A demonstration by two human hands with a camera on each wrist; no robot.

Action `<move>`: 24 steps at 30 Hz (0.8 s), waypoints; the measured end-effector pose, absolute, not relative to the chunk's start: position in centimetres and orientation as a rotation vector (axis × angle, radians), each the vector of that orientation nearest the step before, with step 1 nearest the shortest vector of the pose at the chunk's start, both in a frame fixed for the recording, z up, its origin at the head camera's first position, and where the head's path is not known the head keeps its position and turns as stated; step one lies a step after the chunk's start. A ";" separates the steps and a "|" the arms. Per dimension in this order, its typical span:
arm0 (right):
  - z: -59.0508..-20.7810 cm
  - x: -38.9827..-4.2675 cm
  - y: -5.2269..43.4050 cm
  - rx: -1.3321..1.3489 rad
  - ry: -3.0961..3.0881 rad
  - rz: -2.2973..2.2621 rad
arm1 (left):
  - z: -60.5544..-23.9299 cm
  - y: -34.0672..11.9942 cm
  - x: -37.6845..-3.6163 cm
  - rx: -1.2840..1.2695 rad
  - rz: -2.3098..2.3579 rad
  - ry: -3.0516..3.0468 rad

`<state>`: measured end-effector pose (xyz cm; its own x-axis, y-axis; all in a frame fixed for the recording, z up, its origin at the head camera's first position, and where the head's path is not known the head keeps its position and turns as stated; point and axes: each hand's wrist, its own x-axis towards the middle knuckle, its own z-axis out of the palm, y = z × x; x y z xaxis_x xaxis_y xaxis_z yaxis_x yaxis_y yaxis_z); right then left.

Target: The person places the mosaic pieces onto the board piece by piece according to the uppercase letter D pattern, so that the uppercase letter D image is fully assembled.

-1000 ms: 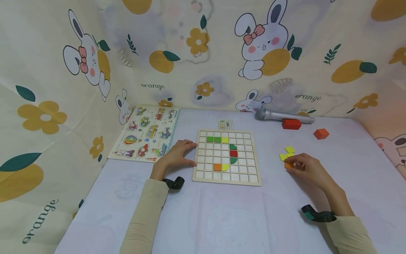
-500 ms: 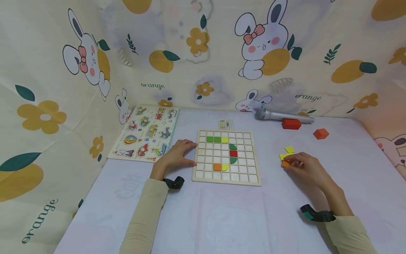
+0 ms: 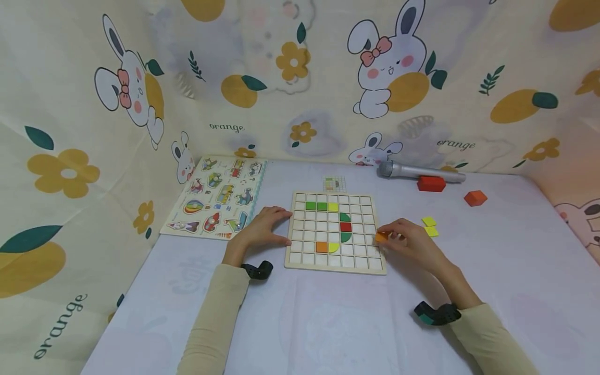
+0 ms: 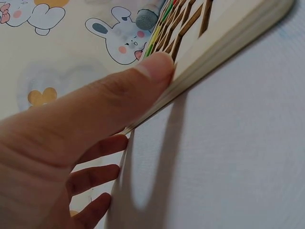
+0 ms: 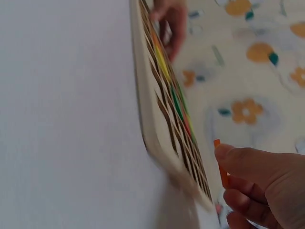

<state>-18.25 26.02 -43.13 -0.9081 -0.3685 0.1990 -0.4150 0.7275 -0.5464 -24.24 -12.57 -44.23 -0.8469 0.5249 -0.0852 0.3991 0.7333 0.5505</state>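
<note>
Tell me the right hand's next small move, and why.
Probably carry the orange tile inward and lower it into the grid board: the right hand pinches it by the board's right edge, the left hand touches the left edge, and most cells are unfilled. The pattern card is too small to show which cell.

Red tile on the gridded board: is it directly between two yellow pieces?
No, in the head view the red tile sits directly between two green pieces.
</note>
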 end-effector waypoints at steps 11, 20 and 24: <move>-44.1 -18.5 19.4 0.948 -2.807 1.010 | -44.4 -12.5 -24.3 0.736 0.779 2.701; -44.9 -18.9 15.5 1.118 -2.698 1.000 | -44.3 -12.5 -24.2 0.729 0.779 2.708; -44.9 -19.1 13.9 1.115 -2.701 1.003 | -44.2 -12.5 -24.2 0.724 0.780 2.708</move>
<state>-19.05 13.91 -44.94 -0.7383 -0.6136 0.2800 -0.6477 0.5291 -0.5482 -24.17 -12.49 -44.24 -0.8511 0.5185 -0.0828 0.3950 0.7362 0.5496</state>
